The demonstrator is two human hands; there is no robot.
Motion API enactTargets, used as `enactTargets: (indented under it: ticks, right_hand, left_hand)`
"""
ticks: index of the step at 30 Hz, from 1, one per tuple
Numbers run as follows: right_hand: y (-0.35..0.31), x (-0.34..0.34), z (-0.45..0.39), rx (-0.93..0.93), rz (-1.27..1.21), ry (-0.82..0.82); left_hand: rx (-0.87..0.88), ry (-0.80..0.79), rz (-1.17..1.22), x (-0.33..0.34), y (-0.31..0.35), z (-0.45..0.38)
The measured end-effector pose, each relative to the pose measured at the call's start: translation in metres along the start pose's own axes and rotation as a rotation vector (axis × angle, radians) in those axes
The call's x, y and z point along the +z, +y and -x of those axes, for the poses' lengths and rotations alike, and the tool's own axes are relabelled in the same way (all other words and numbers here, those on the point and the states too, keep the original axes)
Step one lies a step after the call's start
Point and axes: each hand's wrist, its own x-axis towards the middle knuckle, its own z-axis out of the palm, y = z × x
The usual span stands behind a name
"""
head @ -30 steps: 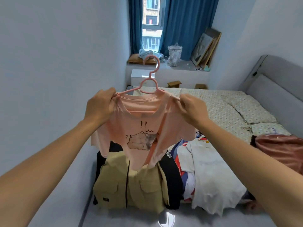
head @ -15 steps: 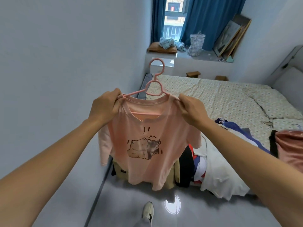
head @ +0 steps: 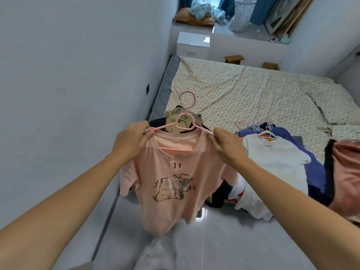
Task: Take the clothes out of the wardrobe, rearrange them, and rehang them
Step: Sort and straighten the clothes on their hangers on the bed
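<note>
A pink T-shirt (head: 171, 184) with a cat drawing hangs on a pink hanger (head: 186, 121), held up over the grey floor in front of the bed. My left hand (head: 132, 139) grips the shirt's left shoulder and the hanger's left end. On the other side my right hand (head: 227, 147) pinches the right shoulder and the hanger's right end. The hanger's hook stands upright above the collar. The wardrobe is out of view.
A bed (head: 253, 94) with a patterned sheet fills the right half. On its near edge lie a khaki jacket (head: 181, 121), a white shirt (head: 276, 162), blue clothes, a rust-coloured garment (head: 348, 172) and loose hangers (head: 253, 124). A white wall (head: 68, 94) is close on the left.
The view has tilted down and moved closer to the bed. The pink T-shirt now hangs lower, over the floor, with both hands still on its shoulders.
</note>
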Motion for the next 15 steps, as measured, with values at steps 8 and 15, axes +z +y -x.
enactTargets:
  ticks: [8, 15]
  right_hand:
    - [0.084, 0.115, -0.093, 0.126, 0.033, -0.172]
    - [0.165, 0.199, -0.202, 0.242, 0.066, -0.278]
  left_hand:
    - [-0.001, -0.156, 0.014, 0.128, -0.085, -0.109]
    - [-0.027, -0.309, 0.023, 0.231, -0.156, -0.238]
